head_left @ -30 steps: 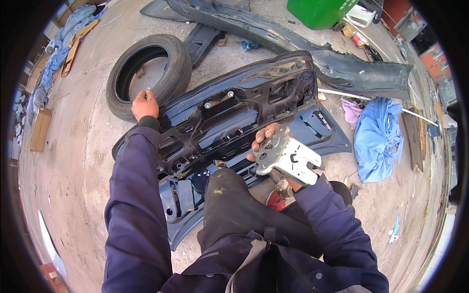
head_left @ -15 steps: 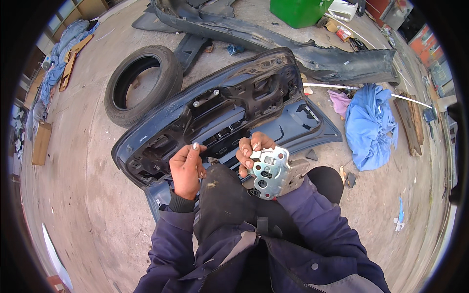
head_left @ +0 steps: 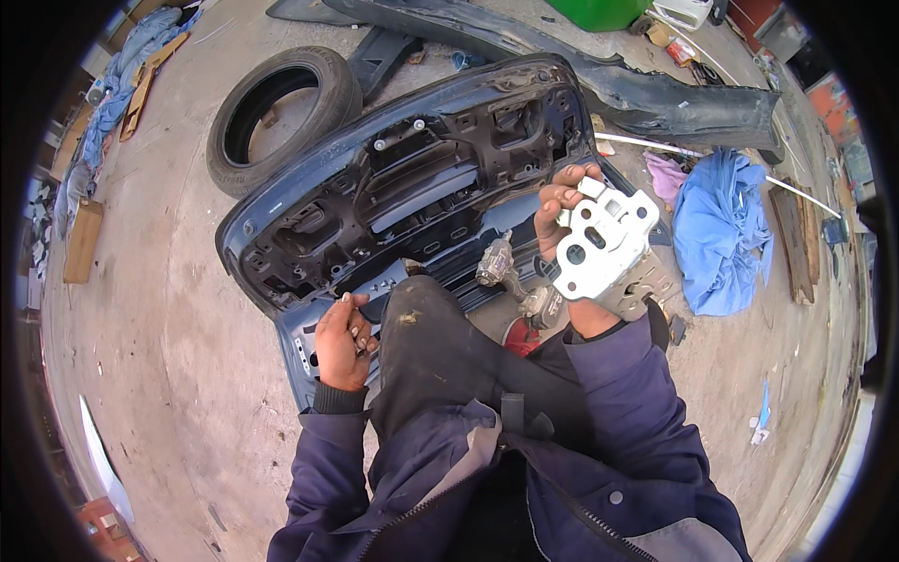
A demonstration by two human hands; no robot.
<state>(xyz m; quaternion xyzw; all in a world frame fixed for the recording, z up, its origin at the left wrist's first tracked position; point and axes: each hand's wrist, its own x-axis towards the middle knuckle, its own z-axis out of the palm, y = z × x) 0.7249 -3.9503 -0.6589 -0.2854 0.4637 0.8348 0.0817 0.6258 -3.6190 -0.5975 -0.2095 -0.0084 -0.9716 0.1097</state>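
My right hand [head_left: 559,217] grips a white metal latch assembly [head_left: 606,248], held up above my knee. A grey motor part [head_left: 494,261] dangles beside it. My left hand [head_left: 343,339] rests lower left, fingers curled, pinching what looks like a small screw; it is too small to be sure. In front of me lies a dark blue car tailgate [head_left: 412,187], inner side up, with open cut-outs. My dark trouser knee [head_left: 440,347] presses against its near edge.
A black tyre [head_left: 281,112] lies on the concrete at the upper left. A dark bumper [head_left: 655,94] stretches across the top. A blue cloth [head_left: 721,225] is heaped at right, with wooden planks [head_left: 796,244] beyond it. A green bin [head_left: 599,11] stands at the top.
My left hand came off the tailgate's far rim and dropped down to my knee. My right hand lifted the latch assembly higher and a little to the right.
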